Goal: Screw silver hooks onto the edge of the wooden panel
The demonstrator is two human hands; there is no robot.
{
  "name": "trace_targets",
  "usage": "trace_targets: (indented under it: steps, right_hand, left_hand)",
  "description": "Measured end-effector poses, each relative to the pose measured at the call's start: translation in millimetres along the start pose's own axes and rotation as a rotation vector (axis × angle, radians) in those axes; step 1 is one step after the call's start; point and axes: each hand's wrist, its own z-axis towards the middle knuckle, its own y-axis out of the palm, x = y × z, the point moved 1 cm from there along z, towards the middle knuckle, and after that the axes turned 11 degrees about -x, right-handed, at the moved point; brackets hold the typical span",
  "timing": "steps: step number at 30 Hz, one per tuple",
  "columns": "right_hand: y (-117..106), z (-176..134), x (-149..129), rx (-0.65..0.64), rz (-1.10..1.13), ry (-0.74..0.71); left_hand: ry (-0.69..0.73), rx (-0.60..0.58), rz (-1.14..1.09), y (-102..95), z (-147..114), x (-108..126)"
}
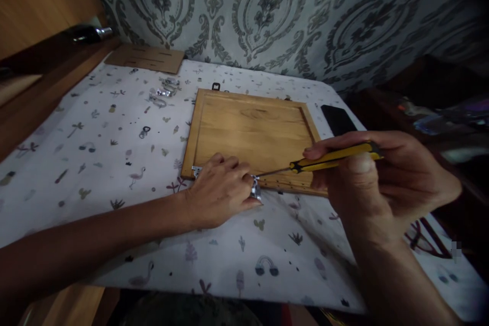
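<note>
A shallow wooden panel (pixel 252 127) with a raised rim lies flat on the patterned tablecloth. My left hand (pixel 221 188) is closed over its near edge, thumb and fingers around a shiny metal latch (pixel 255 189). Another bit of metal hardware (pixel 196 171) shows at the panel's near left corner, partly behind the hand. In my right hand (pixel 367 183) is a screwdriver (pixel 332 157) with a yellow and black handle. Its thin shaft points left, and the tip meets the latch beside my left fingers. Small dark holes or screws dot the near rim.
Several loose metal latches (pixel 166 92) lie on the tablecloth (pixel 114 163) left of the panel, with a small metal piece (pixel 144 132) nearer. Cardboard (pixel 147 58) rests at the back left. A black phone-like slab (pixel 338 120) lies right of the panel; glasses (pixel 426 239) sit near the right edge.
</note>
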Motion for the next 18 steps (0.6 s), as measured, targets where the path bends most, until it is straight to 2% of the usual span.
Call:
trace_targets:
  steps: [4, 7, 18]
  right_hand:
    - [-0.2, -0.4, 4.0, -0.053, 0.007, -0.044]
    - [-0.2, -1.0, 8.0, -0.079, -0.004, -0.022]
    - [2.3, -3.7, 13.6, -0.116, -0.027, -0.029]
  left_hand:
    - [-0.005, 0.000, 0.010, -2.0, -0.1, 0.9]
    - [-0.008, -0.002, 0.016, -2.3, -0.4, 0.8]
    - [-0.003, 0.002, 0.002, 0.7, -0.4, -0.5]
